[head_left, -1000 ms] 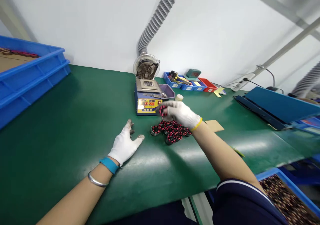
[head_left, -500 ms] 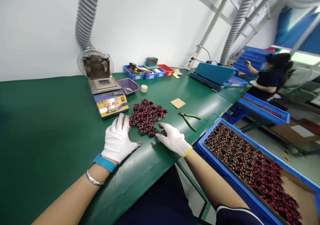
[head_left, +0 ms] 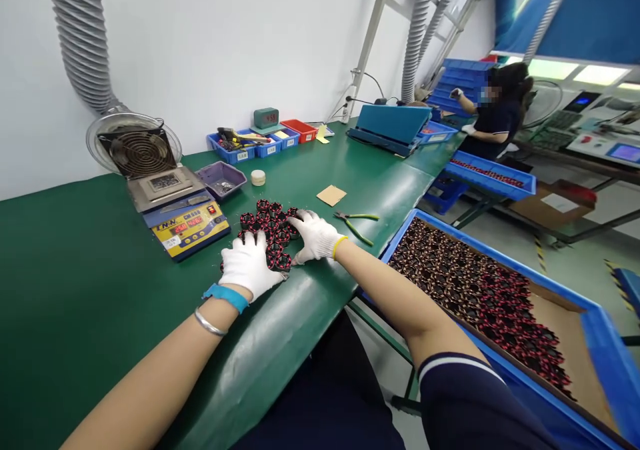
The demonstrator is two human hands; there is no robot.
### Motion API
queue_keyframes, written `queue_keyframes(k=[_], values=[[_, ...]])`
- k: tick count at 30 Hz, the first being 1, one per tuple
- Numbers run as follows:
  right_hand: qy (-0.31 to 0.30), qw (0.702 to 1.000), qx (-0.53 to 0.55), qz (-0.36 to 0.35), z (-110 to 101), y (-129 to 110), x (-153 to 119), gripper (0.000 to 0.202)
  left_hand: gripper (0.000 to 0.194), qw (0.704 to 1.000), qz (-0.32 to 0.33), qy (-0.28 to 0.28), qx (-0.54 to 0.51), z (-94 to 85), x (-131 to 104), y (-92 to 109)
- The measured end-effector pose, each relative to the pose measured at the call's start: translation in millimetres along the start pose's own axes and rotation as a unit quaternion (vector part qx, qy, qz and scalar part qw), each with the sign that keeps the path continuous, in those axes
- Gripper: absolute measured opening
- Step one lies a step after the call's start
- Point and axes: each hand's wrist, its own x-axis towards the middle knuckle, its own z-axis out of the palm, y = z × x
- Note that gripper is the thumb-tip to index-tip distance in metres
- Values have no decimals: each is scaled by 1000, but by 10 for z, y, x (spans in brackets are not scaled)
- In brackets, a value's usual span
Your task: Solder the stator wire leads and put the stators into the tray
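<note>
A cluster of small ring-shaped motor stators [head_left: 273, 223] with red and black windings sits on the green tabletop [head_left: 100, 317]. My left hand [head_left: 250, 263], in a white glove, lies over the near left side of the cluster. Its fingers are spread, and the thumb reaches along the near edge. At the right side, my gloved right hand [head_left: 315, 237] touches the outer stators with fingers and thumb apart. Parts of the cluster are hidden under both hands. Neither hand has closed around a single stator.
A soldering pot with a yellow panel [head_left: 193, 230] stands left of the stators, beside a purple tray [head_left: 223, 178]. Green-handled cutters [head_left: 357, 227] and a cardboard square [head_left: 331, 195] lie to the right. A blue crate [head_left: 595, 330] holds many stators. Another person [head_left: 493, 117] sits farther back.
My right hand has moved forward along the cluster's right side. My left hand has come right, onto the stators. The stators look pushed closer together, and the camera view has turned right.
</note>
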Motion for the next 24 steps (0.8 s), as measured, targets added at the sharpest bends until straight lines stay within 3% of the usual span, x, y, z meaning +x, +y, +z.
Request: queue_keyframes(k=[7,12,17,21,24], values=[[-17,998,-23,-57,-67,-63,-109,102,76,997,62,44,-24,59,-47,-22],[19,995,28,-92,41,-12,-162,116,92,996,54,62,-27,114,-70,-71],[18,992,88,-88,206,18,-179,119,104,999,32,-3,-36,152,-32,-129],[19,993,101,-63,212,-69,-315,114,96,996,61,-4,-67,148,-14,-184],[5,994,96,-45,197,-200,-425,122,98,992,79,-15,-95,143,7,-232]])
